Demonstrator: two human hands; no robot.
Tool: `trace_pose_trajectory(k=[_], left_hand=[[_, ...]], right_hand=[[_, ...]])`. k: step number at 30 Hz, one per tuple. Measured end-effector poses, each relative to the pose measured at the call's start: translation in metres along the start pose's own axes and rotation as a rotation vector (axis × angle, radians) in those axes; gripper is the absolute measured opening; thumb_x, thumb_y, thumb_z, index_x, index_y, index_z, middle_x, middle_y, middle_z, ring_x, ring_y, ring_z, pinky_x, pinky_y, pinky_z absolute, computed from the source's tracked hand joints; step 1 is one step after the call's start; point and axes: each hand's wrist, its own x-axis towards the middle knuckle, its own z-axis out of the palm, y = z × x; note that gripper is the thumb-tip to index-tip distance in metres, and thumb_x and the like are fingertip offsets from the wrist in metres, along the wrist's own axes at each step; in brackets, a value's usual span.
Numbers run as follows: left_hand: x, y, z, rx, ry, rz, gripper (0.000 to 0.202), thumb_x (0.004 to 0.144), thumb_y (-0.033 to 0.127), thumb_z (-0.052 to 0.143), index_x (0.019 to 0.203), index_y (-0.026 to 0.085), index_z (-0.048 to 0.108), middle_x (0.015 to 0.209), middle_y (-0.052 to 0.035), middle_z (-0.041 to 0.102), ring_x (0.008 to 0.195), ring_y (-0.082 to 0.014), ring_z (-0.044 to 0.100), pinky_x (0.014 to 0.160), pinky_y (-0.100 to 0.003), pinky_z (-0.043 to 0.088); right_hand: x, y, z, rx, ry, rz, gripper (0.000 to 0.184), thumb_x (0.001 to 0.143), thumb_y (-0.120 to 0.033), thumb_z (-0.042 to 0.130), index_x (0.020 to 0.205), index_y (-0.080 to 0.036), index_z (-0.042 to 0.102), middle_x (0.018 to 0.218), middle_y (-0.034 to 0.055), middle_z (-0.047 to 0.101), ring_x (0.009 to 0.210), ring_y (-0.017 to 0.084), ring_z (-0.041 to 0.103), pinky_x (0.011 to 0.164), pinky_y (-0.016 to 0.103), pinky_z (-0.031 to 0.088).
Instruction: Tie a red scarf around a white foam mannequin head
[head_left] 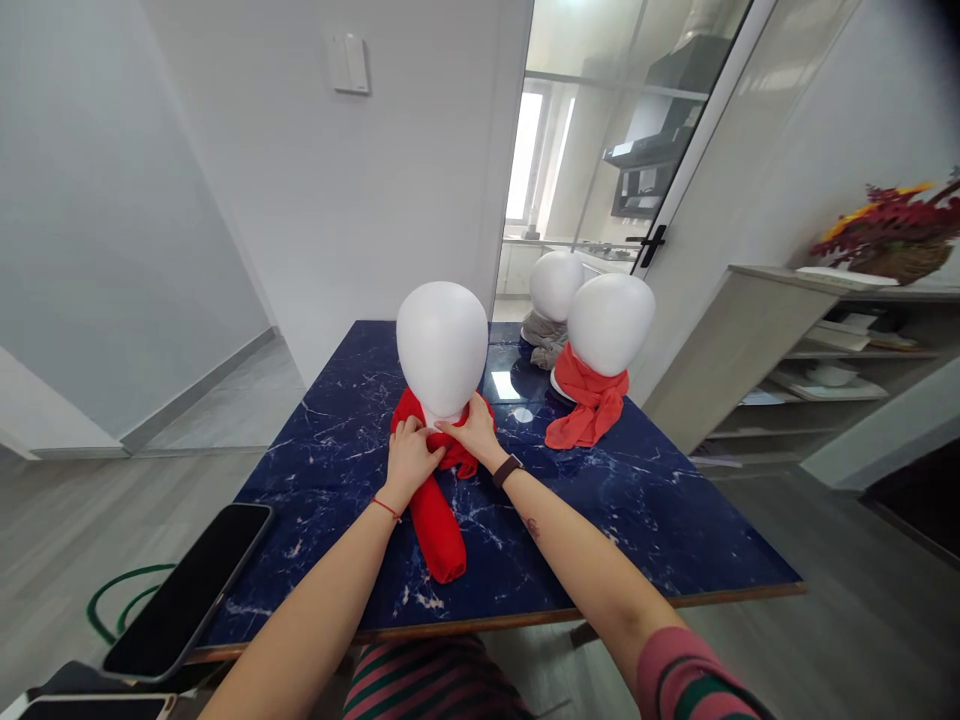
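A white mannequin head stands on the dark blue marble table with a red scarf wrapped round its neck; one end trails toward me. My left hand is closed on the scarf's fabric at the front of the neck. My right hand pinches the scarf beside it, fingers pressed on the cloth just under the head. The knot itself is hidden by my fingers.
Two more white heads stand at the back right: one with an orange-red scarf, one with a grey scarf. A black phone lies at the table's front left corner. Shelves with a flower basket stand on the right.
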Motion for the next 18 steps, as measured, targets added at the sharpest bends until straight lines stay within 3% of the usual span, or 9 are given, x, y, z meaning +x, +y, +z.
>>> trace_pose_trajectory(k=[4,9,13,18], left_hand=[[-0.001,0.000,0.001,-0.057,0.009,0.009,0.023,0.075,0.035,0.060,0.088,0.017,0.067,0.097,-0.0080,0.055,0.094,-0.0246,0.048,0.084,-0.039,0.041],[-0.002,0.004,-0.001,-0.127,-0.044,0.189,0.018,0.080,0.035,0.057,0.079,0.018,0.065,0.101,-0.0075,0.059,0.096,-0.0249,0.047,0.084,-0.040,0.040],[-0.006,0.010,-0.005,-0.188,-0.098,0.314,0.015,0.081,0.031,0.054,0.076,0.020,0.062,0.094,-0.0048,0.063,0.092,-0.0236,0.047,0.081,-0.040,0.040],[-0.008,0.017,-0.011,-0.218,-0.058,0.301,0.030,0.088,0.034,0.044,0.069,0.020,0.062,0.084,-0.0047,0.066,0.086,-0.0215,0.047,0.080,-0.039,0.038]], right_hand=[[0.006,-0.009,0.012,0.009,0.087,0.100,0.070,0.062,-0.046,0.071,0.121,-0.017,0.046,0.125,0.0147,0.052,0.120,0.029,0.045,0.099,0.045,0.035],[0.012,-0.010,0.014,-0.014,0.064,0.110,0.077,0.057,-0.057,0.071,0.117,-0.015,0.048,0.120,0.0151,0.055,0.117,0.030,0.048,0.098,0.045,0.037],[0.011,-0.018,0.014,-0.037,0.083,0.182,0.087,0.052,-0.062,0.071,0.120,-0.014,0.047,0.122,0.0176,0.054,0.116,0.032,0.049,0.095,0.045,0.040],[0.005,-0.019,0.005,0.012,0.195,0.169,0.072,0.052,-0.057,0.072,0.107,-0.013,0.055,0.112,0.0159,0.061,0.108,0.030,0.055,0.091,0.044,0.044]])
